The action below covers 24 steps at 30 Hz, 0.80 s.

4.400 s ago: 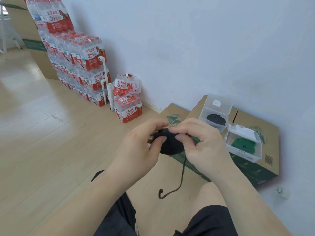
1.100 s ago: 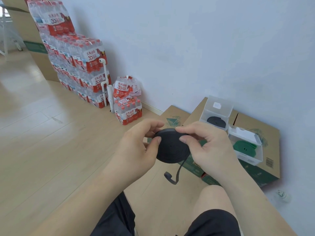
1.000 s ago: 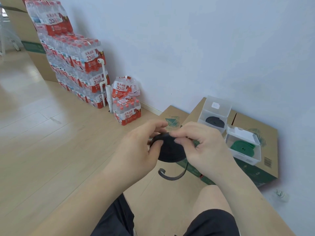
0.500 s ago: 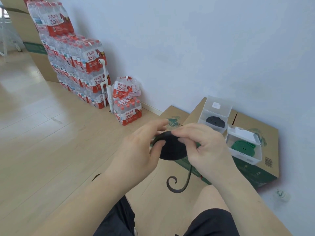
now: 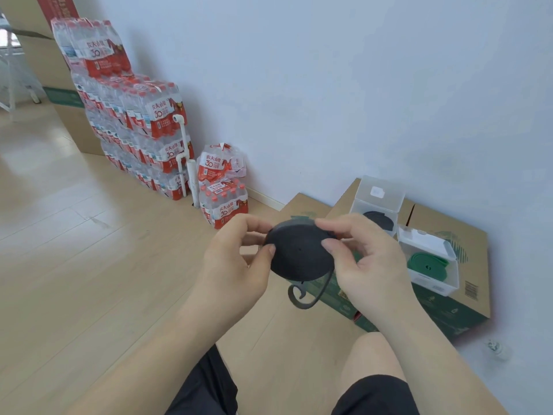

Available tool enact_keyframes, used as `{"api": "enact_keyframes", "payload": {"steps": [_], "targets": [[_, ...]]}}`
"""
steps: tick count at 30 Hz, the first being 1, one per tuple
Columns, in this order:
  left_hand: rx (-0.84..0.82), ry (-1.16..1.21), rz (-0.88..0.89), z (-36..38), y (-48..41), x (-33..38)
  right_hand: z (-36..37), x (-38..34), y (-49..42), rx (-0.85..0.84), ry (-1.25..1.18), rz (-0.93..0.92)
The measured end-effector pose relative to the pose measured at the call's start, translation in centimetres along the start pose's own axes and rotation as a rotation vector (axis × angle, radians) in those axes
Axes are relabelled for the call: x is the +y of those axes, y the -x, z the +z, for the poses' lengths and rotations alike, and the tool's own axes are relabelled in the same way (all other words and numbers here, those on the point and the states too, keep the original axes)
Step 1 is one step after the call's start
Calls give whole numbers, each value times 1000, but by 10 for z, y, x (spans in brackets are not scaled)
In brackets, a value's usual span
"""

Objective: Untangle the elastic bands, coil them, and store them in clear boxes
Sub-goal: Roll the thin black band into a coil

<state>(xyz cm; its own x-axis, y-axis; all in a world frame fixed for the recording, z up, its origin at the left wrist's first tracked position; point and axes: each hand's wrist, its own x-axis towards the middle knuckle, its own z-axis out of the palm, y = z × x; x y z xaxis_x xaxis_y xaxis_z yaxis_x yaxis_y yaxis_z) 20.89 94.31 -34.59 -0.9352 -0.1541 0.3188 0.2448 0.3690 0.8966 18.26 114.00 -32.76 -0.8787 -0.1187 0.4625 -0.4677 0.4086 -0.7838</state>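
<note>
— What has changed in the last few seconds?

— The flat round coil of black elastic band [image 5: 299,256] has taken up most of its loose tail [image 5: 303,307]. Four seconds ago that tail hung long below my grips. Half a second ago its curled end was lower than it is now, drawn up close under the coil. The coil's flat face has also tipped more towards me.

— And your grips?

— Both are clamped on the coil. My left grip [image 5: 239,265] pinches its left edge, with the thumb on the near face and the fingers behind the rim. My right grip [image 5: 368,265] takes the right side, with the thumb on the face and the forefinger over the top rim. The coil sits between the two, in the air above the pale wooden floor [image 5: 89,265]. The tail leaves it at the lower right and hooks back leftward.

— The boxes?

— There are two, both with lids up, on the brown and green cardboard carton [image 5: 469,244] beyond my right grip. The clear plastic box with the upright lid [image 5: 378,193], just past that grip, holds a small black coil [image 5: 380,220]. The second clear plastic box [image 5: 434,283], to the right of that grip, holds a coiled green band [image 5: 428,262]. The coil I hold is apart from both.
</note>
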Motion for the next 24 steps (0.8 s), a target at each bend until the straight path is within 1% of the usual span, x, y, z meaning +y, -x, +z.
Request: {"api": "enact_keyframes", "payload": {"steps": [3, 4, 6, 10, 13, 16, 18, 20, 24], "targets": [[-57, -154, 147, 1, -1, 3, 5, 4, -5, -71, 171, -193], [-97, -176, 182, 2, -2, 4, 7, 5, -5, -92, 214, -223], [-158, -223, 190, 5, -5, 7, 10, 6, -6, -128, 251, -243], [-217, -267, 161, 2, -11, 7, 7, 4, -6, -185, 226, -192], [-244, -284, 200, 0, -10, 10, 5, -1, -5, -215, 180, -121], [-206, -310, 223, -3, -8, 7, -2, -6, -4, -245, 95, 36], [-166, -254, 169, -5, -8, 5, -8, -5, -3, -270, 49, 88], [-169, -213, 145, -6, -8, 5, -11, -2, -3, -249, 39, 102], [-165, -229, 208, -4, -6, 3, -9, -4, -5, -162, 95, 74]]}}
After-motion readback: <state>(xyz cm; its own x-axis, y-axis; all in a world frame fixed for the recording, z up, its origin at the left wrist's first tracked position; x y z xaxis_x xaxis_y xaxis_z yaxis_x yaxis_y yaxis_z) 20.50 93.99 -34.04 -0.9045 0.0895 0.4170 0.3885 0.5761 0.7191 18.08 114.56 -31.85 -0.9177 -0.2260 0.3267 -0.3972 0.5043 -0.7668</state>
